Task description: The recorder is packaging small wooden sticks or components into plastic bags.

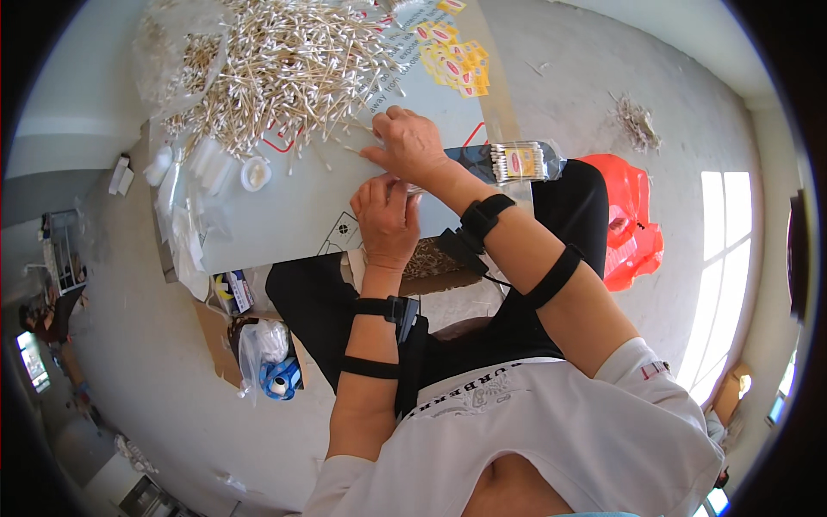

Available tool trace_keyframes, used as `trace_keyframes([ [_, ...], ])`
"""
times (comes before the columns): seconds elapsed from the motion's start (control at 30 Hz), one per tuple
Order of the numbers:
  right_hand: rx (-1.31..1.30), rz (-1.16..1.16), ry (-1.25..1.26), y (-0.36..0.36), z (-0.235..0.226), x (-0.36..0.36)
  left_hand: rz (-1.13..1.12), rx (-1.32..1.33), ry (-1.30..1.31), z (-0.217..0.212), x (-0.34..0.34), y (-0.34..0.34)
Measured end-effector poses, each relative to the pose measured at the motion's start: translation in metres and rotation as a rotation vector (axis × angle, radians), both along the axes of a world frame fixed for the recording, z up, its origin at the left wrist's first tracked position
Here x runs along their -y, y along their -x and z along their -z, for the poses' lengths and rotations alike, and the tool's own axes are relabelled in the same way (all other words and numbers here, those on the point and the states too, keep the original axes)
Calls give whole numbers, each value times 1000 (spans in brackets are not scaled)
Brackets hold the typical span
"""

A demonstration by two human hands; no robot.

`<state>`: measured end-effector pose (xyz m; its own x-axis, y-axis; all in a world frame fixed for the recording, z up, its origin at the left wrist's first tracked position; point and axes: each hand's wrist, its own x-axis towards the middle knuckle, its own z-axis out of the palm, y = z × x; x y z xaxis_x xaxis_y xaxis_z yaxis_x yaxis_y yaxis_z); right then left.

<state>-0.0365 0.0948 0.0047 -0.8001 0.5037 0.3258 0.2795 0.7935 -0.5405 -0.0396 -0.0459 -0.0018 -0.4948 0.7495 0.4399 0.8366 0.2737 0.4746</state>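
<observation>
A big heap of cotton swabs (276, 69) with wooden sticks covers the far part of a low grey board (293, 215). My right hand (405, 142) rests at the near edge of the heap, fingers curled over a few swabs. Just below it, my left hand (385, 220) pinches a small clear bag with a bundle of swabs between the fingers. A filled clear packet of swabs (521, 161) with a red and yellow label lies to the right, by my right forearm. Both forearms wear black straps.
Yellow and red labels (455, 53) lie at the board's far right. Empty clear bags (194, 185) and a small white lid (256, 174) sit at its left. A red plastic bag (629, 220) lies on the floor to the right; boxes and a tied bag (267, 353) are to the left.
</observation>
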Motion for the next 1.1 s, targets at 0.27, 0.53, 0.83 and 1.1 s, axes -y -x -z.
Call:
trace_keyframes([
  [0.27, 227, 46, 292, 21, -9, -27, -5, 34, 4, 1, 0, 0],
  [0.53, 198, -113, 92, 17, 1, -1, -25, 6, 26, -1, -3, -2],
  [0.83, 175, -179, 514, 21, -19, -15, -14, 12, 17, 0, 0, -1],
  [1.1, 314, -201, 262, -8, -21, -59, -5, 37, 5, -2, 0, -1],
])
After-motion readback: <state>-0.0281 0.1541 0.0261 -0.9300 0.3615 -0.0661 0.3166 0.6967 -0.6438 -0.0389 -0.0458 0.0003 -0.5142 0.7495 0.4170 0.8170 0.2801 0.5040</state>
